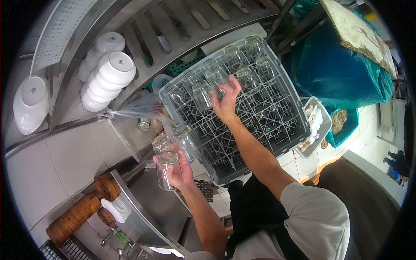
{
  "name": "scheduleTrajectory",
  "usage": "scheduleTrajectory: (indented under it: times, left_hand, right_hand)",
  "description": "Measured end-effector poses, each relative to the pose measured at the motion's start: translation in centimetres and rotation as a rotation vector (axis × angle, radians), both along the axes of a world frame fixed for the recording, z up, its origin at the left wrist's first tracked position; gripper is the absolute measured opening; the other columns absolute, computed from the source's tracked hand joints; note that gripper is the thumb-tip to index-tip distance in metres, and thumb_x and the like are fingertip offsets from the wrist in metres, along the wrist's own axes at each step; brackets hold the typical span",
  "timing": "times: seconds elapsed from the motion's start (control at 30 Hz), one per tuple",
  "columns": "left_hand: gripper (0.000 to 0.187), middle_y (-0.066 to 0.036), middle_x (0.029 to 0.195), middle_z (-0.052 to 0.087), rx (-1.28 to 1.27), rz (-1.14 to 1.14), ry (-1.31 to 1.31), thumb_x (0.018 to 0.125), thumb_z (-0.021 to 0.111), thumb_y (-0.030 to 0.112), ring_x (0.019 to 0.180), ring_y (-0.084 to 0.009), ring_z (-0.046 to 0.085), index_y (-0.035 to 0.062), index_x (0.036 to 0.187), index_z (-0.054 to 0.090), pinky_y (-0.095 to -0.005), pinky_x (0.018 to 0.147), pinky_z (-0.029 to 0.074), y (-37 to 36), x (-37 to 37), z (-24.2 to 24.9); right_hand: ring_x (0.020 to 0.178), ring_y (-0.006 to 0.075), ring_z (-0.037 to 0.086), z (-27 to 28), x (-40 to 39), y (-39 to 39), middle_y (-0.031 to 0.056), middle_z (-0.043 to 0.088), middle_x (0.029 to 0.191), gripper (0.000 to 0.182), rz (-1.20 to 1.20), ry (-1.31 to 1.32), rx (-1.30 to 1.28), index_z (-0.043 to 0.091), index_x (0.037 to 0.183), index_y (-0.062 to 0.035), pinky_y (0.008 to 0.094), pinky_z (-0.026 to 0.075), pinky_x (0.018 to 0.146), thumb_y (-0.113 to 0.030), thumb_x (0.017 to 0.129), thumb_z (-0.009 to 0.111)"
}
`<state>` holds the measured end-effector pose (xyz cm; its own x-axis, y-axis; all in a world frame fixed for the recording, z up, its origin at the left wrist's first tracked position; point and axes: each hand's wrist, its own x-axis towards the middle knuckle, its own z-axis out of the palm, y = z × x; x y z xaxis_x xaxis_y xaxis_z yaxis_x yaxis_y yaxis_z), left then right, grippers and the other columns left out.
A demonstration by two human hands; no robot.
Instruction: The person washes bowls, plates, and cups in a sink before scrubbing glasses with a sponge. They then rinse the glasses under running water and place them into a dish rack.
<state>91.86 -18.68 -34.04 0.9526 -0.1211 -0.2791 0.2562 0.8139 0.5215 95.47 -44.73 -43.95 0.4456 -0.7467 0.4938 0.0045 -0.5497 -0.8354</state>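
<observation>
A grey compartment rack (277, 125) holds several clear glasses in its upper part. My right hand (227, 100) reaches over it, fingers curved round a clear glass (202, 96) among the others. Left of the rack, my left hand (184, 171) holds several upside-down glasses together; one glass (168, 171) is in front of the palm, another (187, 141) sits beside the fingertips near the rack's edge.
White bowls (110, 73) are stacked at the upper left. Wooden steamers (73, 219) and white plates (116, 210) stand at the lower left. A bin with a green-blue bag (333, 65) and a white tub (318, 125) are to the right.
</observation>
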Motion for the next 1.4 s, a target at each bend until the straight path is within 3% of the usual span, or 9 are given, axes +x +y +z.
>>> scheduleTrajectory:
  times: [0.27,0.37,0.43,0.67,0.97,1.07,1.17,1.3,1.4]
  left_hand:
    - [0.067,-0.013,0.138,0.058,-0.234,-0.147,0.068,0.075,0.071,-0.001,0.137,-0.0422,0.045,0.0215,0.137,0.057,-0.0521,0.108,0.047,-4.0,-1.1,0.0]
    - [0.067,-0.013,0.139,0.056,-0.241,-0.268,0.069,0.076,0.071,0.001,0.135,-0.0445,0.046,0.0256,0.137,0.057,-0.0524,0.107,0.048,-7.2,-2.8,-0.3]
    - [0.060,-0.012,0.138,0.058,-0.223,-0.333,0.107,0.082,0.071,0.009,0.131,-0.0423,0.051,0.0249,0.138,0.055,-0.0579,0.107,0.047,-9.8,-4.1,-0.5]
    - [0.047,-0.009,0.137,0.060,-0.354,-0.580,0.236,0.086,0.067,0.006,0.134,-0.0356,0.051,0.0193,0.131,0.061,-0.0542,0.104,0.050,-15.7,-6.7,-1.5]
    - [0.046,-0.011,0.135,0.060,-0.269,-0.695,0.331,0.092,0.064,0.006,0.128,-0.0345,0.057,0.0187,0.134,0.054,-0.0475,0.091,0.056,-17.1,-7.5,-1.7]
    - [0.044,-0.010,0.134,0.059,-0.215,-0.712,0.364,0.094,0.062,0.012,0.126,-0.0340,0.057,0.0193,0.136,0.053,-0.0497,0.093,0.054,-17.2,-7.8,-1.7]
    - [0.045,-0.009,0.134,0.058,-0.193,-0.738,0.356,0.094,0.062,0.020,0.125,-0.0319,0.055,0.0201,0.138,0.051,-0.0509,0.098,0.050,-18.0,-8.3,0.1]
    - [0.048,-0.006,0.139,0.056,-0.025,-0.717,0.395,0.094,0.061,0.027,0.125,-0.0322,0.053,0.0198,0.140,0.050,-0.0591,0.101,0.044,-16.9,-8.1,0.3]
    - [0.044,-0.009,0.140,0.053,0.152,-0.682,0.340,0.097,0.054,0.033,0.128,-0.0345,0.052,0.0185,0.138,0.047,-0.0624,0.094,0.049,-14.8,-5.9,0.6]
  right_hand:
    - [0.136,0.0509,0.031,4.7,-8.4,1.8,0.0246,0.033,0.143,0.069,0.069,0.495,0.057,0.049,0.132,-0.0092,0.0610,0.027,0.113,-0.001,0.067,0.071]
    - [0.133,0.0305,0.042,7.3,-11.6,1.8,0.0164,0.047,0.137,0.075,0.502,-0.200,1.133,0.040,0.146,-0.0105,0.0461,0.029,0.115,-0.008,0.079,0.073]
    - [0.125,0.0228,0.048,11.4,-13.2,1.7,0.0113,0.053,0.131,0.080,0.632,-0.100,1.224,0.032,0.152,-0.0106,0.0413,0.035,0.112,-0.012,0.085,0.076]
    - [0.089,0.0212,0.065,11.3,-15.4,-8.7,0.0148,0.059,0.123,0.082,0.197,0.311,0.558,0.031,0.149,-0.0077,0.0365,0.055,0.083,-0.016,0.082,0.077]
    - [0.132,0.0471,0.042,4.6,-17.0,-14.1,0.0295,0.041,0.145,0.069,0.022,0.521,-0.083,0.033,0.152,-0.0012,0.0469,0.038,0.110,-0.021,0.095,0.066]
    - [0.132,0.0398,0.047,6.3,-19.7,-8.7,0.0269,0.049,0.140,0.054,0.068,0.372,0.120,0.044,0.145,0.0006,0.0445,0.039,0.110,-0.022,0.099,0.060]
    - [0.115,0.0231,0.057,11.7,-19.6,-2.7,0.0147,0.057,0.131,0.066,0.394,0.038,1.170,0.029,0.152,-0.0086,0.0403,0.050,0.094,-0.021,0.097,0.063]
    - [0.111,0.0185,0.056,12.3,-17.2,-3.2,0.0101,0.058,0.122,0.069,0.324,0.068,1.308,0.025,0.151,-0.0109,0.0357,0.051,0.091,-0.017,0.095,0.066]
    - [0.113,0.0242,0.058,9.0,-14.6,-5.6,0.0150,0.057,0.123,0.072,0.315,0.004,0.882,0.028,0.150,-0.0067,0.0412,0.050,0.096,-0.016,0.091,0.070]
